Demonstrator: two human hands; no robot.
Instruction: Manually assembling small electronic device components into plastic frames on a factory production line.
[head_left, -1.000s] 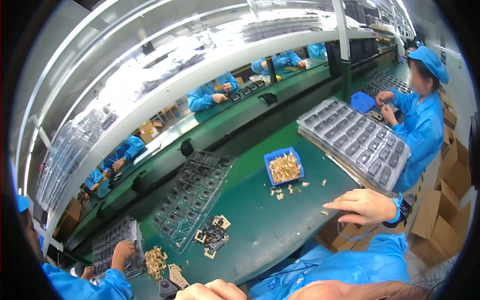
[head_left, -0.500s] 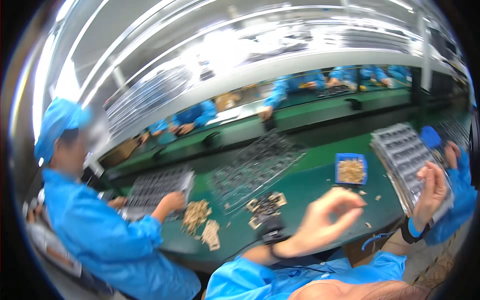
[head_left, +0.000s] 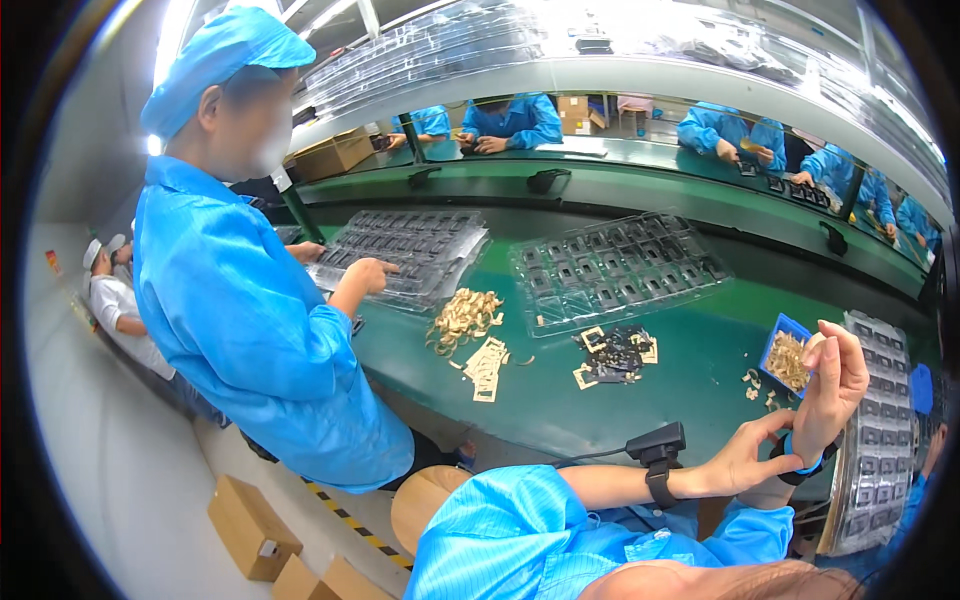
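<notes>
My left hand [head_left: 745,458] reaches across to my right wrist, its thumb and fingers closed on the blue wristband [head_left: 790,450] there. A black strap with a box-shaped black device [head_left: 657,443] sits on my left wrist. Raised above the bench edge, my right hand [head_left: 838,375] has loosely bent fingers and holds nothing visible. Close behind it is a blue bin [head_left: 780,335] of small tan pieces. Stacked clear trays with dark parts [head_left: 875,430] stand to its right. Left of my hands lies a pile of black and tan flat parts [head_left: 617,355].
A clear tray of black parts [head_left: 615,265] lies mid-bench on the green surface [head_left: 530,420]. At left, a co-worker in blue [head_left: 240,300] touches another tray [head_left: 400,250], near tan scraps [head_left: 465,318] and flat tan pieces [head_left: 487,370]. Cardboard boxes [head_left: 253,527] stand on the floor.
The view has swung left and down. My left hand, curled apart in the air before, has moved onto the wristband on my right wrist. My right hand stays raised.
</notes>
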